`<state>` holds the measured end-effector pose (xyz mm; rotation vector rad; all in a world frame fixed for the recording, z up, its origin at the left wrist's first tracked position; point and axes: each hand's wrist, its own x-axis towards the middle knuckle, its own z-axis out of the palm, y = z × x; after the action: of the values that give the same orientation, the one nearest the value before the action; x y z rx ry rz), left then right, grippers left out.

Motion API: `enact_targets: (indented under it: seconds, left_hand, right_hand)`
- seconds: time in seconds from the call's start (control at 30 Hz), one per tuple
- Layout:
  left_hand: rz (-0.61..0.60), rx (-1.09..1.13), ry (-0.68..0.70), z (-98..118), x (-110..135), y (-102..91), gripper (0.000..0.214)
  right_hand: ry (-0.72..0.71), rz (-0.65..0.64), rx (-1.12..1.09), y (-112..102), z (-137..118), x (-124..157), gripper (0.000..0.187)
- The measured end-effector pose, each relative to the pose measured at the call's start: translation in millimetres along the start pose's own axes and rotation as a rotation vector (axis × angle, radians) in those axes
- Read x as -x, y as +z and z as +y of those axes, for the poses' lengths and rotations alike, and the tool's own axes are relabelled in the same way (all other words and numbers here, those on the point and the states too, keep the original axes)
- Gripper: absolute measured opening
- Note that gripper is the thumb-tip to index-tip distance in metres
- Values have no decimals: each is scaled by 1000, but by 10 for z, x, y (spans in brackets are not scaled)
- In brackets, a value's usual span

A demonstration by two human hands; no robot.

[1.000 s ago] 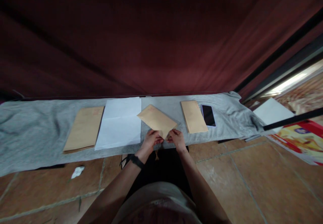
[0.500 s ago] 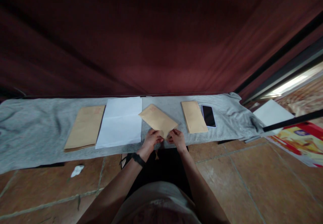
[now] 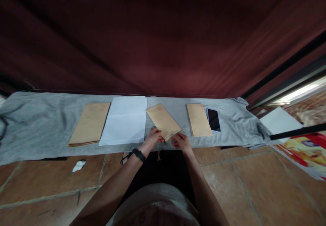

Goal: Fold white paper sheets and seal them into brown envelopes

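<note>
A brown paper envelope (image 3: 164, 121) lies at a slant in front of me, its near end between my hands. My left hand (image 3: 154, 137), with a dark band on the wrist, is closed on the envelope's lower left edge. At the near right corner, the curled fingers of my right hand (image 3: 181, 141) pinch the end of the envelope; the fingertips are partly hidden. To the left are white paper sheets (image 3: 124, 120) with a crease across them, beside a stack of brown envelopes (image 3: 90, 123). Over on the right lies a smaller pile of brown envelopes (image 3: 199, 120).
A phone (image 3: 214, 120) lies against the right-hand pile. Grey cloth (image 3: 233, 124) covers the narrow table, with a dark red curtain (image 3: 158, 56) behind it. A colourful box (image 3: 304, 151) stands at the right, and a crumpled white scrap (image 3: 78, 166) is on the tiled floor.
The envelope's near end, earlier a narrowing flap pinched by both hands, now looks straight and folded over. The envelope is turned more steeply, and the whole view has shifted slightly.
</note>
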<state>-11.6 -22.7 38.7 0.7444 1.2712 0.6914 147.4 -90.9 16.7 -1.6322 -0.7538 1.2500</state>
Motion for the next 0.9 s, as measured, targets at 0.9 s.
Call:
enact_targets:
  seconds: [0.9]
  left_hand:
    - [213, -507, 400, 112, 117, -157, 9]
  right_hand:
    - [-873, 80, 955, -112, 206, -95, 43]
